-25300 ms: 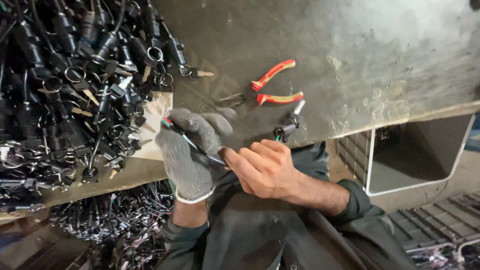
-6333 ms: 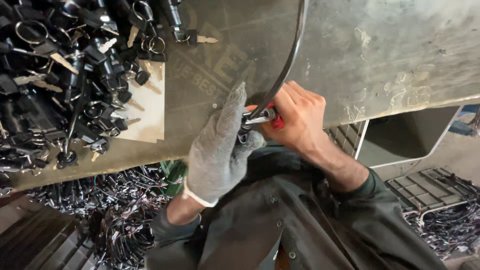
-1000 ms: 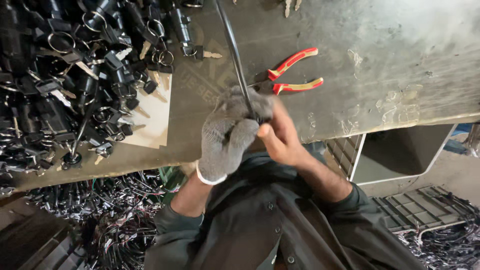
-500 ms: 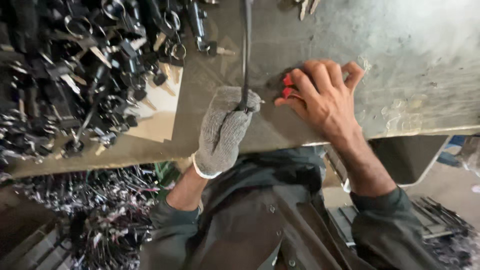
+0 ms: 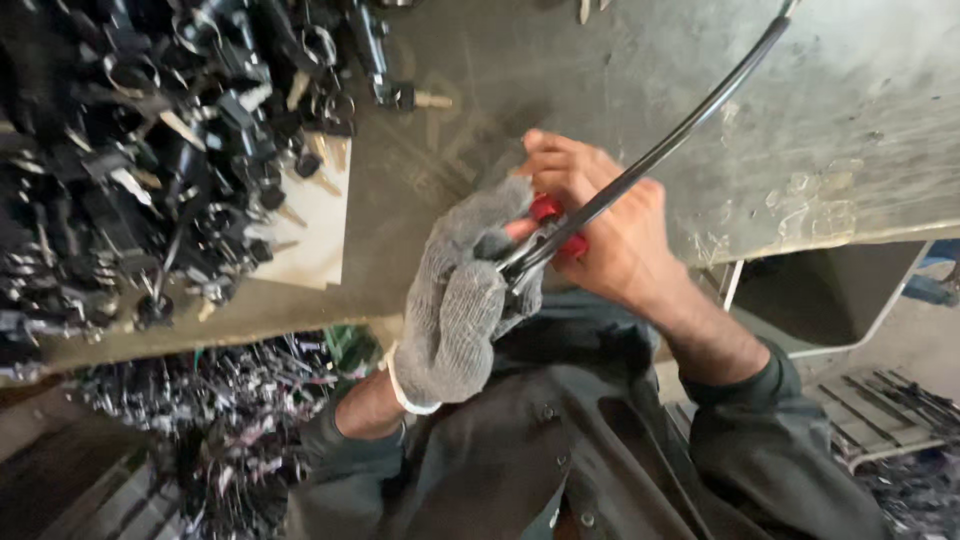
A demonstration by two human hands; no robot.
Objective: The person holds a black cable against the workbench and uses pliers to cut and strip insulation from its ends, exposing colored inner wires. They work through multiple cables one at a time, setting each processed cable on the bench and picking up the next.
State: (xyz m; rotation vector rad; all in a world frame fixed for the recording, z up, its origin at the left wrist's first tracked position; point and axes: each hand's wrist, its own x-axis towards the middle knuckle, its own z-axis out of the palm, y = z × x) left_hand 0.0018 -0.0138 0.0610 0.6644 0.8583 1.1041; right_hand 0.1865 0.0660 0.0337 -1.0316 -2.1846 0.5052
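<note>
Two hands meet at the near edge of your tabletop [image 5: 820,120]. Your left hand [image 5: 465,300] (in a grey knit glove) is closed around the end of a black cable [image 5: 680,130], which arcs away toward 1 o'clock. Your bare right hand [image 5: 600,225] is wrapped around red-handled pliers [image 5: 550,212], touching the glove. Heaped black key parts [image 5: 150,150] lie at 10 o'clock.

Light: soft daylight, brightest upper right on the desk [image 5: 850,90]
Shadows: deep at lower left
Blur: slight motion softness, edges stretched
</note>
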